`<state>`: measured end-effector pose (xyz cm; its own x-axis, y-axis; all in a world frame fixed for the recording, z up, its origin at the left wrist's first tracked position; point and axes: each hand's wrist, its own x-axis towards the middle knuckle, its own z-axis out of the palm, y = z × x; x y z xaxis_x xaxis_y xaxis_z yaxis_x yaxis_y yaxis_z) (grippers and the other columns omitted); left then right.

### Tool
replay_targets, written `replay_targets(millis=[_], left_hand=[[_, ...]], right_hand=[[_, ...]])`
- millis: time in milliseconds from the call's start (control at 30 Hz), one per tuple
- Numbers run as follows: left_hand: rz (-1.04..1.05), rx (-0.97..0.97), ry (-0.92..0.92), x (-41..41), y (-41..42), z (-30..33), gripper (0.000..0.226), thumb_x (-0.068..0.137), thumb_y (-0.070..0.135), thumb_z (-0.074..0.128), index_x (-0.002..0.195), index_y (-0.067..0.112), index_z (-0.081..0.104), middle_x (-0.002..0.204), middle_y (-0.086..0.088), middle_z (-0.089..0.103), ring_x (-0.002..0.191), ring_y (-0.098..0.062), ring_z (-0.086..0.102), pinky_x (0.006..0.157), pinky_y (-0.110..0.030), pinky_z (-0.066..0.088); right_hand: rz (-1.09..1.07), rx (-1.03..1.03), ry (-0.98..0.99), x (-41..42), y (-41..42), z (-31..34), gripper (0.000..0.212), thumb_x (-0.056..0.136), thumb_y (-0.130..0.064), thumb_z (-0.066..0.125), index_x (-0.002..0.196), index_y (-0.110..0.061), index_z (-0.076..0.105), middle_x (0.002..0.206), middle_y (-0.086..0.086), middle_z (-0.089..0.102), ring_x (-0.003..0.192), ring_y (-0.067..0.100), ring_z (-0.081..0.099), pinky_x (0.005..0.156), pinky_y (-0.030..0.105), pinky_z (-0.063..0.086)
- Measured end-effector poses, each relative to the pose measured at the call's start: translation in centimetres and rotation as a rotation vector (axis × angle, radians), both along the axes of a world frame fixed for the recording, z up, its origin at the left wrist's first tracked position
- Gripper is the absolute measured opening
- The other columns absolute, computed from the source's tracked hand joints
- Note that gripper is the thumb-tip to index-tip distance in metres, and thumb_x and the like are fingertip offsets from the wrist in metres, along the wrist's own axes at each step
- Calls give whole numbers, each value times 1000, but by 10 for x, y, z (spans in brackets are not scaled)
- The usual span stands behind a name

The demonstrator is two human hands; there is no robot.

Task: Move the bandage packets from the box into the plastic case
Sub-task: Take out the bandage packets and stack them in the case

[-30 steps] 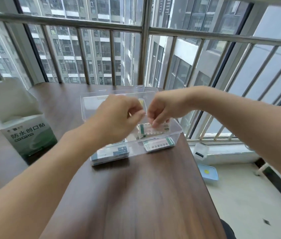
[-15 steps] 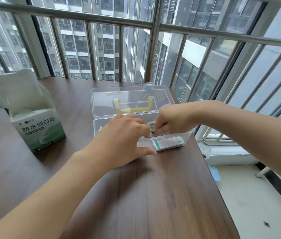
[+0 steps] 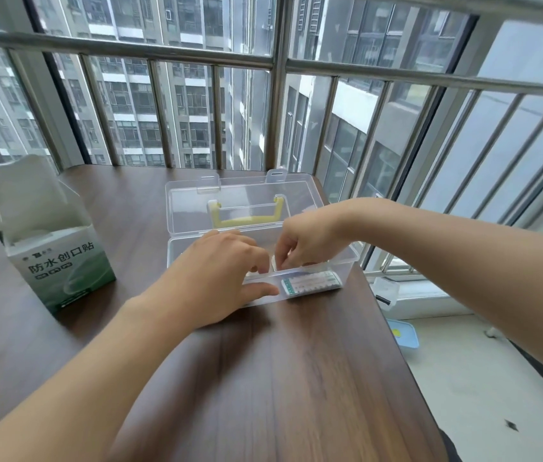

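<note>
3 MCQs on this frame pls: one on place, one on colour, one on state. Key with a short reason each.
1. Where does the bandage box stand relative to the plastic case?
A. at the person's left of it
B. inside it
C. on its lid

2. What colour is the handle seen through the lid?
A. red
B. pale yellow
C. black

3. How is the plastic case?
A. latched shut
B. upside down
C. open, lid folded back

Key: 1 A, the box stands apart on the wooden table at the left. 2 B, the handle shows pale yellow through the clear lid. 3 C, both the left hand and the right hand reach into the open tub.
</note>
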<state>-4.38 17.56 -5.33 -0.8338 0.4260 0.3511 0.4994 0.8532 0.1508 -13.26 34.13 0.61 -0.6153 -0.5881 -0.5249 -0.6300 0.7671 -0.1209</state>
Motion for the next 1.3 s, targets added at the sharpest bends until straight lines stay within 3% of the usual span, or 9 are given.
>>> replay_targets(millis=[67,200,367,467,633,933,1033,1200,1300], left_hand=[[-13,11,9,1,1,1,32,82,61,66,91,31,71,83,11,66,84,-18,60,74,-31,44],[-15,6,-3,1,1,1,31,82,58,68,92,29,72,85,10,67,86,-19,60,76,-32,46],[-12,-12,-14,1,-2,0,33,83,59,67,92,28,71,87,8,68,87,-19,59,77,-33,46],[-4,-12,-19,1,-2,0,35,83,61,66,93,28,71,89,9,67,88,-18,59,76,-32,45],[10,-13,-38,2,-1,1,36,83,61,65,96,28,71,93,8,68,91,-19,60,80,-34,47],[30,-29,-49,5,-2,5,39,83,63,65,101,29,71,99,9,68,95,-17,59,80,-29,43],[34,-23,-52,6,-2,6,41,82,65,63,99,29,70,96,10,67,94,-15,58,77,-29,43],[54,12,-65,5,1,8,48,78,72,61,97,28,72,91,13,66,90,-12,57,79,-31,47],[59,17,-96,3,1,10,51,76,73,61,97,28,71,85,17,58,85,-9,50,79,-31,47]], right_hand=[[17,-10,-13,3,-1,2,27,100,-21,51,117,-31,70,57,-17,56,55,1,51,57,16,44],[68,73,24,8,-4,0,35,98,-13,45,112,-32,71,88,-15,62,87,14,59,80,29,51],[60,50,83,4,2,5,37,94,-9,45,112,-25,73,66,-15,62,61,4,49,62,19,47],[40,83,76,2,8,1,34,93,-14,46,113,-22,73,101,6,73,78,18,56,89,41,56],[11,52,23,1,10,0,34,96,-16,48,116,-28,74,111,8,73,102,32,67,94,49,55],[-16,8,-30,1,7,3,32,96,-15,52,115,-27,75,76,0,60,68,16,51,67,28,48],[-2,-104,118,-2,12,8,10,92,-22,68,97,-25,76,59,-13,56,50,1,49,53,12,39],[25,-270,281,-5,13,-2,24,73,-30,89,88,-21,72,64,-8,57,58,10,55,59,29,48],[76,-264,309,-3,7,-10,18,75,-25,87,88,-23,74,63,-9,55,57,8,52,55,23,42]])
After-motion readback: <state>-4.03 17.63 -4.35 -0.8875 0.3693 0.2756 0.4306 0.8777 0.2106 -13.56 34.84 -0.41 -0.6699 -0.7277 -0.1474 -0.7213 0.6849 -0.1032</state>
